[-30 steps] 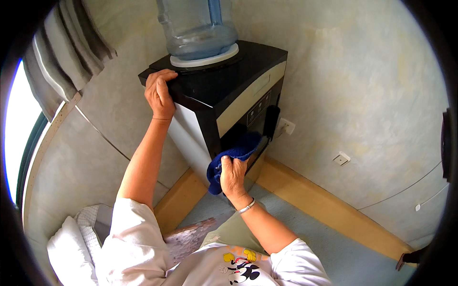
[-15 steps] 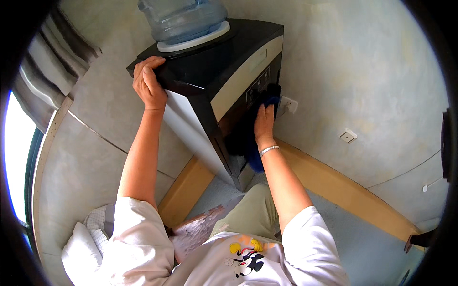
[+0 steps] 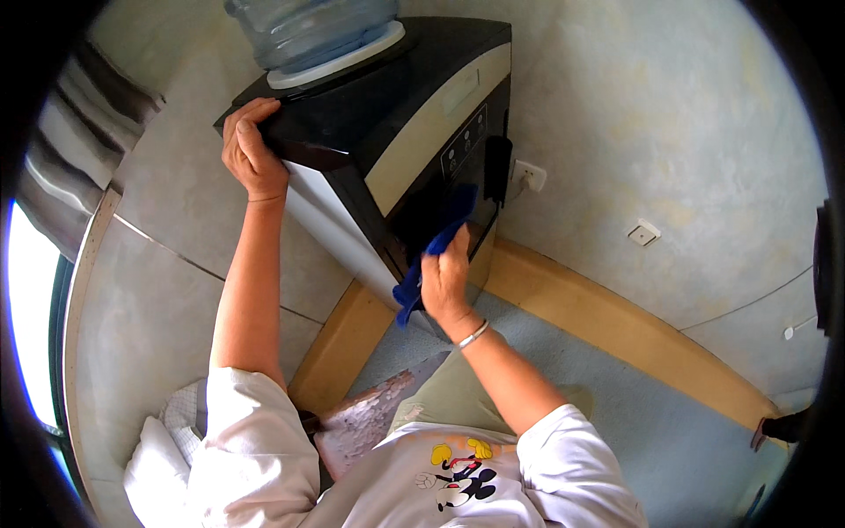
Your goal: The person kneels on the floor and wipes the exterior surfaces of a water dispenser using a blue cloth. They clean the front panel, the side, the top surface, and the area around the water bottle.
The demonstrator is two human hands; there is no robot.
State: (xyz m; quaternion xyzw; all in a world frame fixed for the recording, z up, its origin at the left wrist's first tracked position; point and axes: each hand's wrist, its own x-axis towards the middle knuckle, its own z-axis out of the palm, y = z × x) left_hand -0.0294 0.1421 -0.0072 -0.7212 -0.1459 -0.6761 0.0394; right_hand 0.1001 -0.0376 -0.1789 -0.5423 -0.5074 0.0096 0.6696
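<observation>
blue cloth [image 3: 437, 249] in right hand [image 3: 444, 280], against dispenser [image 3: 414, 141]

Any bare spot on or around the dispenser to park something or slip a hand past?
Free: the blue floor right of the water dispenser, along the wood baseboard. Crowded: the top, taken by the bottle and left hand; the front recess, filled by right hand and blue cloth.

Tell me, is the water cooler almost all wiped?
Hard to say. The black top of the cooler looks shiny, but no wipe marks show which parts are done. In hand: the right hand presses a blue cloth into the dark front recess, while the left hand steadies the top corner. Probably left: the pale side panel and the lower front.
</observation>
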